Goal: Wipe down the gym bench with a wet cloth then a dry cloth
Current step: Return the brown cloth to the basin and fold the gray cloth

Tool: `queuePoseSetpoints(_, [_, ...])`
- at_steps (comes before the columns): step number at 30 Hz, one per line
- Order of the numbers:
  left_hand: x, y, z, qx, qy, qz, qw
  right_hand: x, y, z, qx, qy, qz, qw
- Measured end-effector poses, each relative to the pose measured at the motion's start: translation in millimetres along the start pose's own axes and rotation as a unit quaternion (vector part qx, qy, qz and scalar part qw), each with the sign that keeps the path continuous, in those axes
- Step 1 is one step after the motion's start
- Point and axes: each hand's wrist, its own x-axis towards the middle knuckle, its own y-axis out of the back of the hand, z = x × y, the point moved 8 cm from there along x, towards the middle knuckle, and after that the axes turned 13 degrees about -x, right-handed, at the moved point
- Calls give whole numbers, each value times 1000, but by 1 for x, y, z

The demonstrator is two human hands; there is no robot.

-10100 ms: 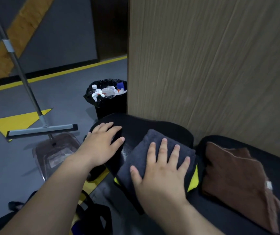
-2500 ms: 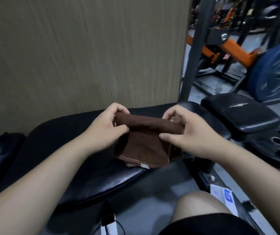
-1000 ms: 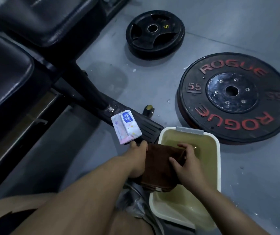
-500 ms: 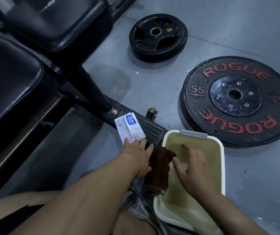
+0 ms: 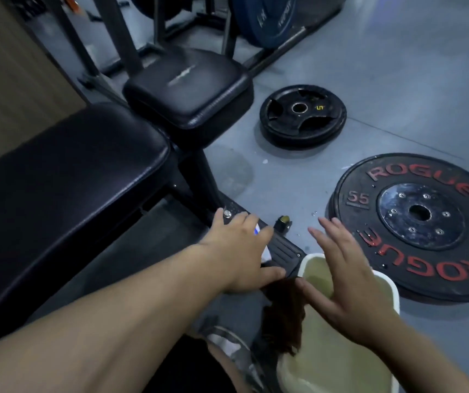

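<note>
Down on the floor at the right end of the gym bench [image 5: 71, 180], things look different from half a second back. The left hand [image 5: 241, 251] no longer has the brown cloth [image 5: 284, 313] bunched against the tub [image 5: 392, 290]. It's flat now, palm down, fingers spread straight over the bench's foot [image 5: 284, 248], and it covers most of the wipes packet [image 5: 257, 231]. The right hand [image 5: 341, 279] is up out of the water, fingers straight and fanned, above the tub's far left corner. The cloth hangs over the tub's left rim, between the two thumbs. It's too blurry to tell if either thumb touches it, but nobody's gripping it. The view has also tipped up, so the seat pad [image 5: 187, 86] and a blue plate [image 5: 267, 18] on its rack show at the far side.

Edges: the tub's far left corner sits right against the bench's foot, and its right rim is just beside the near edge of the big ROGUE plate [image 5: 420, 222]. The small plate [image 5: 302, 116] lies well apart from it, further out, near the seat pad. Between the foot, the two plates and the tub there's a patch of grey floor [image 5: 284, 180] with a few water spots. The bench's long pad runs off to the left, its rounded right end near the left hand, with the wood panel wall [image 5: 0, 66] behind it.
</note>
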Motion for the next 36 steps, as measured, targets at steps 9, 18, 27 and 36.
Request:
queuePoseSetpoints(9, [-225, 81, -128, -16, 108, 323, 940, 82, 66, -148, 15, 205, 3, 979])
queuePoseSetpoints(18, [-411, 28, -234, -82, 293, 454, 838, 105, 61, -342, 9, 414, 14, 910])
queuePoseSetpoints(27, [-517, -62, -303, -124, 392, 461, 786, 59, -1, -523, -53, 561, -26, 826])
queuePoseSetpoints(36, [-622, -116, -364, -177, 460, 507, 707, 15, -71, -667, -58, 614, -77, 784])
